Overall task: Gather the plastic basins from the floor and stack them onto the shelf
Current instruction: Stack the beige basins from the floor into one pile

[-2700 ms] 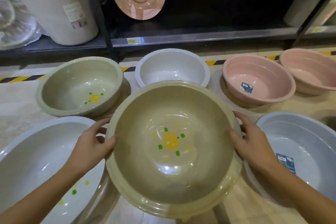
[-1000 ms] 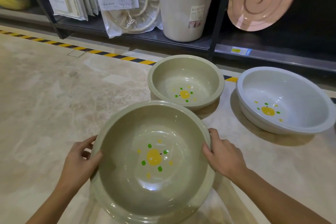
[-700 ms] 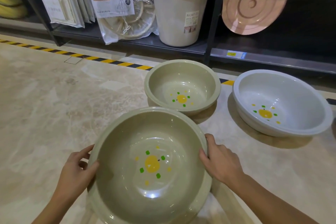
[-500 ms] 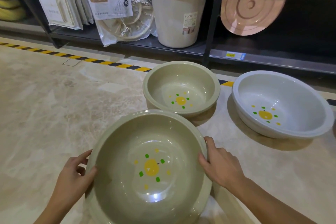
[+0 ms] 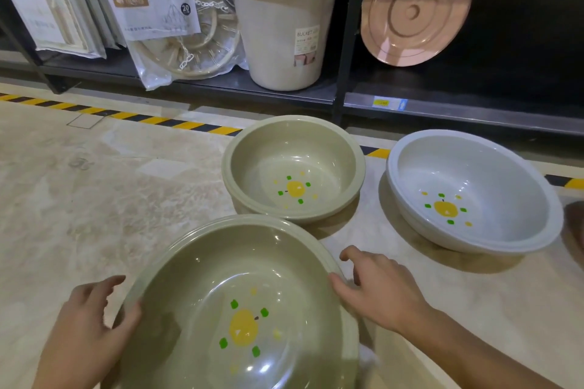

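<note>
A large olive-green basin (image 5: 240, 309) with a yellow fruit print sits low at the bottom centre. My left hand (image 5: 88, 325) is at its left rim, thumb touching the edge and fingers spread away from it. My right hand (image 5: 376, 289) is at the right rim, thumb against the edge and fingers lifted and loosely bent. A smaller green basin (image 5: 294, 167) stands on the floor just behind. To the right of that one is a white basin (image 5: 474, 193). The black shelf (image 5: 442, 110) runs along the back.
On the shelf stand nested beige buckets (image 5: 281, 31), a bagged hanger ring (image 5: 177, 25) and flat packs (image 5: 53, 3). A pink lid (image 5: 414, 6) leans in the dark right bay. Yellow-black tape (image 5: 142, 118) marks the floor before the shelf.
The large green basin has sunk lower in view. Both hands have loosened: fingers that wrapped the rim are now lifted and spread, with only the thumbs at the edge.
</note>
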Demonstrator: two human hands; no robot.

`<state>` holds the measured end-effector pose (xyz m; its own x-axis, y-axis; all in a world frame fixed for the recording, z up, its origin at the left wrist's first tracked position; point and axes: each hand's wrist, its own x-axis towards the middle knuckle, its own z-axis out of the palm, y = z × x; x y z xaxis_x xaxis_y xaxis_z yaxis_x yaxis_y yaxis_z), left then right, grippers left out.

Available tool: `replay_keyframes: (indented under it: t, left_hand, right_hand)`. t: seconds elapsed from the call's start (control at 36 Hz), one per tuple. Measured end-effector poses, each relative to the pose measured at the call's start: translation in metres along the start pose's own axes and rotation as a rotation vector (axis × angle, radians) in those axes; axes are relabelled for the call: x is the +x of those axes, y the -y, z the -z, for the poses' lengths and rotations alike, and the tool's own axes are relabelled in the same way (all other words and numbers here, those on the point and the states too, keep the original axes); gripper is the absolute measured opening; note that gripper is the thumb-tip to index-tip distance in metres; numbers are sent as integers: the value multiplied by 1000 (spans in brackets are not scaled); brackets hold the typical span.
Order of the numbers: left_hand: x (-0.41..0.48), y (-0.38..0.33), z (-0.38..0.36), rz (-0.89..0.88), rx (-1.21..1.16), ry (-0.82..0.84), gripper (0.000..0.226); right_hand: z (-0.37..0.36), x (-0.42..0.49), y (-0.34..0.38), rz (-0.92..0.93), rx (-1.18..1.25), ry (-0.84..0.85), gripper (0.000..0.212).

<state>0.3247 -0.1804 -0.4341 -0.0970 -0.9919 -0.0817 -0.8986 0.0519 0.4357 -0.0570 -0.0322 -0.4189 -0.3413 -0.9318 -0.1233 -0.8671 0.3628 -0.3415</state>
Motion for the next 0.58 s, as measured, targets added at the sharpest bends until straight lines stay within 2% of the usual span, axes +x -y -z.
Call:
replay_keyframes:
  t: [0.11, 0.28, 0.36, 0.5, 0.58]
  left_hand:
    - [35, -35, 13, -174, 214, -43, 61]
    - [64, -111, 44, -389, 168, 133, 45]
    - [63, -151, 62, -517, 178, 215, 49]
    - [57, -220, 69, -741, 320, 221, 63]
    - [56, -258, 56, -778, 243, 215, 53]
  right_hand:
    - [30, 19, 5, 100, -201, 14, 49]
    - [107, 33, 35, 95, -361, 136, 47]
    - [147, 30, 47, 64, -454, 178, 48]
    - [182, 31, 40, 57, -522, 175, 42]
    - [189, 38, 22, 20, -510, 125, 43]
